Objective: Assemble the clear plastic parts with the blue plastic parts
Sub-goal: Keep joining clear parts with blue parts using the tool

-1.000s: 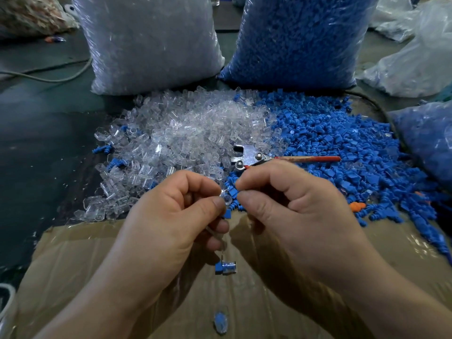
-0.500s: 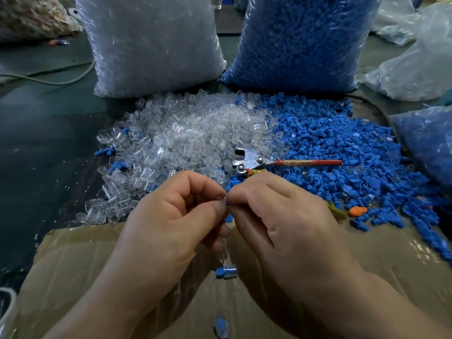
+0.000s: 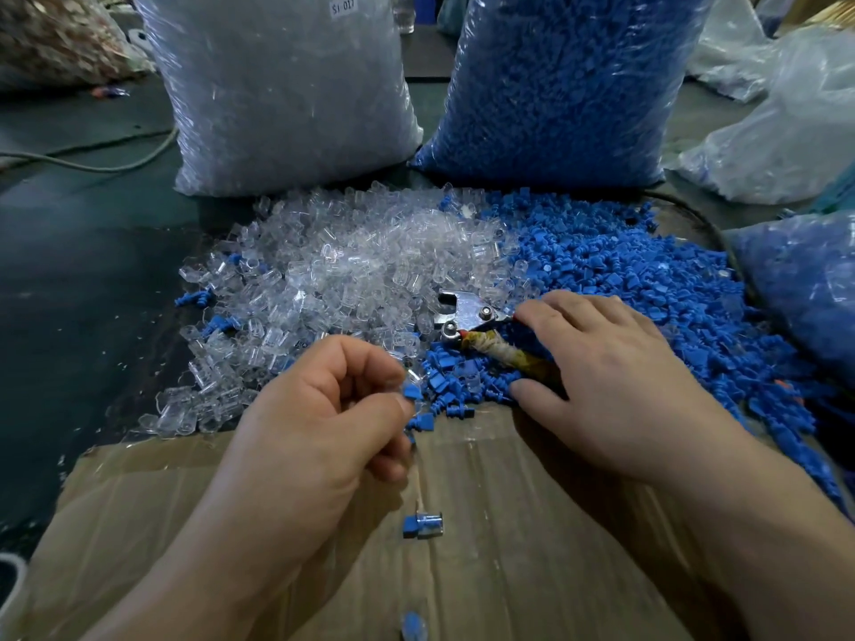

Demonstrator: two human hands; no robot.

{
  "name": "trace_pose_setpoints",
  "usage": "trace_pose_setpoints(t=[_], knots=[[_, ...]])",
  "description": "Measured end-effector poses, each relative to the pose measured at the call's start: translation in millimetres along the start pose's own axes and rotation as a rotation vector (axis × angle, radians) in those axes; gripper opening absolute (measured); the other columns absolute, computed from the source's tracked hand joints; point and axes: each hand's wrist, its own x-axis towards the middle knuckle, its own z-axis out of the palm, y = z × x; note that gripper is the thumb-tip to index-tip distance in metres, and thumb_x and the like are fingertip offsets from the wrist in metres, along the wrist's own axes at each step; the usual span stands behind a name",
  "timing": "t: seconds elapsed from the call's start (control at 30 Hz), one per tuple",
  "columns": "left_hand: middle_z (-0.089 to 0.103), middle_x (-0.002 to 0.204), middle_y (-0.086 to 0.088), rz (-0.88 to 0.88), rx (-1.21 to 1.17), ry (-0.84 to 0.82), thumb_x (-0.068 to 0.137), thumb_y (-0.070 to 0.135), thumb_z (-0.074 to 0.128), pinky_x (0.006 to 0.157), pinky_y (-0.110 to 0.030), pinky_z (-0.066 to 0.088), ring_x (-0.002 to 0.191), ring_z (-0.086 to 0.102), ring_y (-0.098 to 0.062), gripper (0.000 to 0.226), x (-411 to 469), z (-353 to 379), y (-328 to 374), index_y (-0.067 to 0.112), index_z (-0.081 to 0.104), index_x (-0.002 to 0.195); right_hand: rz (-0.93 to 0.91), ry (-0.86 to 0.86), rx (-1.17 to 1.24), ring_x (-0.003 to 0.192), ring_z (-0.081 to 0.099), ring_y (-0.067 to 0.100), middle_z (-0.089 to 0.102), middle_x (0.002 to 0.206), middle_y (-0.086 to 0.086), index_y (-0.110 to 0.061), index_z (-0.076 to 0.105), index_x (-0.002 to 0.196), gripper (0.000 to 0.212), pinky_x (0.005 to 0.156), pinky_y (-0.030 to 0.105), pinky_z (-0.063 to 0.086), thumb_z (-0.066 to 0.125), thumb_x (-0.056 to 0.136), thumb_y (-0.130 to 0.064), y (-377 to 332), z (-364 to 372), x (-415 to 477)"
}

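Note:
A heap of clear plastic parts (image 3: 333, 275) lies mid-table, with a heap of blue plastic parts (image 3: 610, 266) to its right. My left hand (image 3: 319, 423) pinches a joined clear-and-blue piece (image 3: 411, 390) between thumb and forefinger, just above the cardboard edge. My right hand (image 3: 620, 377) lies over the handles of metal pliers (image 3: 467, 316), fingers spread on the upper handle and thumb near the wrapped lower handle (image 3: 504, 353). One assembled piece (image 3: 423, 525) rests on the cardboard, another (image 3: 413, 625) lies near the bottom edge.
A brown cardboard sheet (image 3: 486, 525) covers the near table. A big bag of clear parts (image 3: 282, 90) and a big bag of blue parts (image 3: 564, 85) stand behind the heaps. More plastic bags (image 3: 796, 127) sit at right; a cable (image 3: 92, 164) lies at left.
My right hand has left the piece and moved right onto the pliers. My left hand alone keeps the joined piece, a little lower than before.

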Motion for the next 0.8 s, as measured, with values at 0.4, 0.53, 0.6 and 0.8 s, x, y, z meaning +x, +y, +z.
trace_pose_setpoints(t=[0.4, 0.53, 0.6, 0.8], knots=[[0.066, 0.059, -0.008, -0.007, -0.002, 0.001, 0.085, -0.001, 0.066, 0.047, -0.022, 0.052, 0.048, 0.062, -0.017, 0.031, 0.1, -1.2, -1.0, 0.028, 0.071, 0.079, 0.054, 0.094, -0.070, 0.110, 0.037, 0.023, 0.052, 0.118, -0.006, -0.033, 0.041, 0.135, 0.062, 0.093, 0.044, 0.031, 0.058, 0.079, -0.050, -9.3, 1.1, 13.7], [0.065, 0.059, -0.006, -0.009, -0.022, 0.014, 0.087, -0.002, 0.065, 0.047, -0.022, 0.051, 0.049, 0.062, -0.019, 0.033, 0.8, -1.6, -1.3, 0.028, 0.070, 0.075, 0.092, 0.237, 0.012, 0.099, 0.035, 0.019, 0.054, 0.109, -0.003, -0.027, 0.049, 0.125, 0.052, 0.087, 0.042, 0.032, 0.052, 0.077, -0.047, -4.4, -5.8, 9.0], [0.066, 0.060, -0.006, -0.016, -0.036, 0.031, 0.087, -0.002, 0.065, 0.046, -0.020, 0.050, 0.048, 0.061, -0.018, 0.033, 0.5, -2.7, -1.3, 0.028, 0.070, 0.074, 0.081, 0.299, 0.125, 0.095, 0.035, 0.015, 0.050, 0.103, -0.005, -0.024, 0.047, 0.124, 0.049, 0.081, 0.036, 0.032, 0.044, 0.080, -0.044, -5.3, -12.0, 4.6], [0.065, 0.061, -0.005, 0.024, -0.082, 0.082, 0.088, -0.005, 0.062, 0.046, -0.023, 0.050, 0.049, 0.060, -0.019, 0.034, 0.8, -7.5, -2.0, 0.026, 0.069, 0.076, -0.149, 0.262, 0.211, 0.073, 0.047, 0.005, 0.052, 0.085, -0.013, -0.029, 0.055, 0.106, 0.033, 0.059, 0.018, 0.029, 0.043, 0.081, -0.047, -18.0, -23.5, -16.0]])
